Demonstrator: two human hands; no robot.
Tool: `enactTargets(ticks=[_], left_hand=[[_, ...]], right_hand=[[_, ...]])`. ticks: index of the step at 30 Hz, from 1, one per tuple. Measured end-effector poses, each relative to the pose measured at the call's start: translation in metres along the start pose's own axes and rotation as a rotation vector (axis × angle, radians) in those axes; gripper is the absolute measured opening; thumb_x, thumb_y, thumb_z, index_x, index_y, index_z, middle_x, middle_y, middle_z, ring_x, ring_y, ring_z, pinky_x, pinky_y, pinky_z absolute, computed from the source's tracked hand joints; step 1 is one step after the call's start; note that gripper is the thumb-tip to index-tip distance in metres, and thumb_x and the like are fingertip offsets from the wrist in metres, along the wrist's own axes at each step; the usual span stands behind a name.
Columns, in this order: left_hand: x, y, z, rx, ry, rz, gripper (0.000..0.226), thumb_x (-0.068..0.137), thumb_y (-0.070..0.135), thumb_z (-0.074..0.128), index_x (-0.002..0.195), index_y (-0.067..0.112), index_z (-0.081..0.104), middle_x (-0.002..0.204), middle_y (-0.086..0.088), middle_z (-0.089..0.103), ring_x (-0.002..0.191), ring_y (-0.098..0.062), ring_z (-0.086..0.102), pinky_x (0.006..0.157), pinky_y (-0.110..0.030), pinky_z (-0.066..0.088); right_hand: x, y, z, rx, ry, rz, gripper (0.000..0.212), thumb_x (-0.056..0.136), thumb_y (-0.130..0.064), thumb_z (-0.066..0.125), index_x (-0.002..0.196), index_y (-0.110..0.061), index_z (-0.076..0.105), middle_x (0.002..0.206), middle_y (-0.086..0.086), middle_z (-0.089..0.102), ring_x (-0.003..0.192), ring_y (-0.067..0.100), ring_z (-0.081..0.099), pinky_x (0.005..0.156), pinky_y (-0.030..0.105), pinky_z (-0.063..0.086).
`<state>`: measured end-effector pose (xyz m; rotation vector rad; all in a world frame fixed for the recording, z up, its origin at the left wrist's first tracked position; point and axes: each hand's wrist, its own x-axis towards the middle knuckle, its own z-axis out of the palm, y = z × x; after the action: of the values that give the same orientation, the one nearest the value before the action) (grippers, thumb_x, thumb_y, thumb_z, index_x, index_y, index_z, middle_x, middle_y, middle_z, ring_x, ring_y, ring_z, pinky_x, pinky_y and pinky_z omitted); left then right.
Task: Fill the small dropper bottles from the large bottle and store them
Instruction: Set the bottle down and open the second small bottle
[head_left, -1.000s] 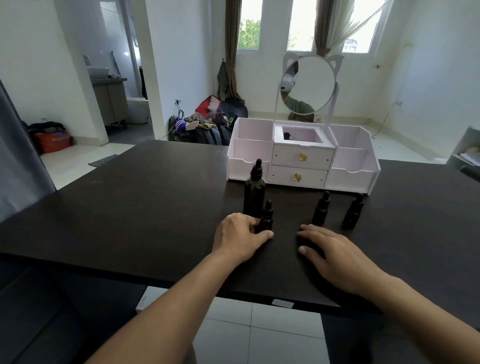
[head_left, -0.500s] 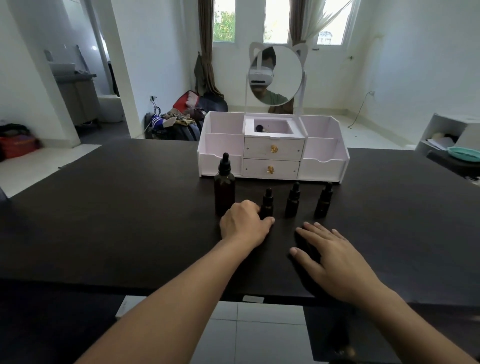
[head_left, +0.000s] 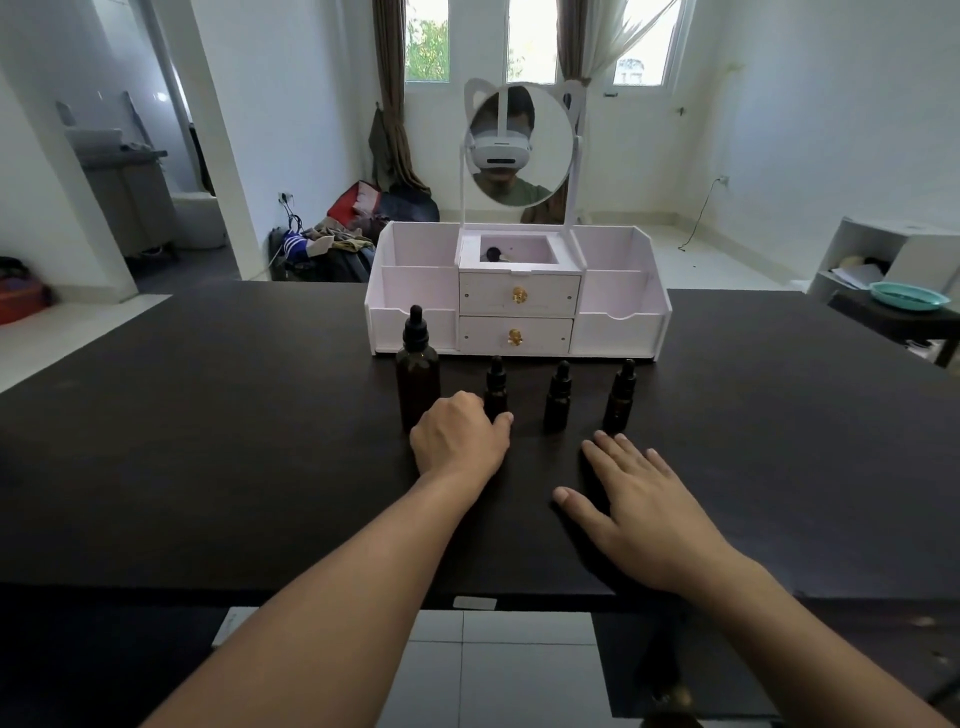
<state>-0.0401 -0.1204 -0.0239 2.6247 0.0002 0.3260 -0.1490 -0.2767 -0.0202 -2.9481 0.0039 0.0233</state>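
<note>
Both bare forearms reach forward from the near edge. The left hand is loosely curled, knuckles up, thumb pointing right. The right hand lies flat, palm down, fingers spread and angled far-left.

No readable text, label, brand, number or sign appears anywhere. The large bottle and the small dropper bottles are plain and dark, showing no lettering. The white organiser carries only gold drawer knobs. A small pale sticker on the tabletop edge looks blank.
</note>
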Motion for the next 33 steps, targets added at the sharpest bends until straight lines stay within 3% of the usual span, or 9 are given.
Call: enactTargets(ticks=[5, 9, 13, 16, 19, 26, 31, 33], left_hand=[[-0.012, -0.003, -0.003, -0.055, 0.056, 0.008, 0.031, 0.087, 0.047, 0.065, 0.097, 0.019, 0.070, 0.091, -0.001, 0.070, 0.089, -0.021, 0.066, 0.074, -0.035, 0.055], [-0.023, -0.004, -0.003, -0.221, 0.043, 0.172, 0.020, 0.085, 0.040, 0.070, 0.092, 0.021, 0.071, 0.073, 0.007, 0.065, 0.074, -0.013, 0.065, 0.068, -0.032, 0.056], [-0.019, 0.008, 0.001, -0.310, -0.069, 0.237, 0.049, 0.083, 0.039, 0.073, 0.129, 0.021, 0.062, 0.072, 0.011, 0.061, 0.076, -0.008, 0.062, 0.077, -0.027, 0.054], [-0.010, 0.020, 0.009, -0.248, -0.090, 0.184, 0.064, 0.079, 0.052, 0.072, 0.134, 0.022, 0.058, 0.096, 0.002, 0.071, 0.097, -0.017, 0.065, 0.086, -0.035, 0.055], [-0.005, 0.031, 0.014, -0.238, -0.094, 0.134, 0.063, 0.077, 0.059, 0.070, 0.128, 0.022, 0.063, 0.108, -0.003, 0.071, 0.103, -0.021, 0.065, 0.084, -0.037, 0.055], [-0.003, 0.040, 0.017, -0.244, -0.088, 0.101, 0.035, 0.081, 0.052, 0.070, 0.101, 0.023, 0.075, 0.092, 0.001, 0.072, 0.092, -0.018, 0.066, 0.073, -0.032, 0.054], [-0.008, 0.021, 0.008, -0.265, -0.121, 0.089, 0.029, 0.079, 0.049, 0.072, 0.089, 0.022, 0.074, 0.081, 0.001, 0.072, 0.083, -0.017, 0.068, 0.073, -0.037, 0.057], [-0.012, 0.008, 0.000, -0.251, -0.129, 0.093, 0.030, 0.079, 0.050, 0.072, 0.090, 0.022, 0.074, 0.079, 0.003, 0.071, 0.080, -0.015, 0.068, 0.072, -0.037, 0.058]], right_hand=[[-0.001, 0.008, -0.005, -0.017, -0.050, -0.040, 0.085, 0.087, -0.074, 0.017, 0.155, -0.025, 0.004, 0.164, -0.007, -0.002, 0.150, 0.008, -0.005, 0.123, 0.034, -0.001], [-0.006, 0.009, 0.000, 0.004, 0.063, 0.008, 0.072, 0.095, -0.063, 0.026, 0.154, -0.022, 0.017, 0.163, -0.006, 0.012, 0.150, 0.010, 0.006, 0.124, 0.036, 0.006], [-0.007, 0.009, 0.004, 0.036, 0.182, 0.151, 0.060, 0.099, -0.047, 0.035, 0.149, -0.013, 0.032, 0.159, 0.005, 0.028, 0.149, 0.019, 0.019, 0.121, 0.035, 0.013], [-0.007, 0.008, 0.005, 0.046, 0.176, 0.172, 0.060, 0.100, -0.045, 0.034, 0.149, -0.010, 0.030, 0.159, 0.007, 0.026, 0.149, 0.021, 0.018, 0.121, 0.036, 0.012], [-0.005, 0.010, 0.007, 0.048, 0.162, 0.163, 0.060, 0.100, -0.044, 0.031, 0.150, -0.010, 0.028, 0.161, 0.009, 0.023, 0.150, 0.023, 0.015, 0.121, 0.036, 0.010], [-0.003, 0.011, 0.010, 0.040, 0.142, 0.136, 0.060, 0.102, -0.043, 0.029, 0.151, -0.008, 0.026, 0.161, 0.011, 0.020, 0.150, 0.025, 0.012, 0.123, 0.037, 0.008], [-0.006, 0.008, 0.008, 0.082, 0.168, -0.079, 0.049, 0.103, -0.033, 0.034, 0.149, -0.016, 0.034, 0.159, 0.001, 0.029, 0.149, 0.014, 0.018, 0.118, 0.023, 0.006], [-0.002, 0.005, 0.005, 0.071, 0.109, -0.142, 0.050, 0.104, -0.034, 0.034, 0.151, -0.017, 0.030, 0.160, 0.000, 0.024, 0.149, 0.012, 0.014, 0.121, 0.024, 0.006]])
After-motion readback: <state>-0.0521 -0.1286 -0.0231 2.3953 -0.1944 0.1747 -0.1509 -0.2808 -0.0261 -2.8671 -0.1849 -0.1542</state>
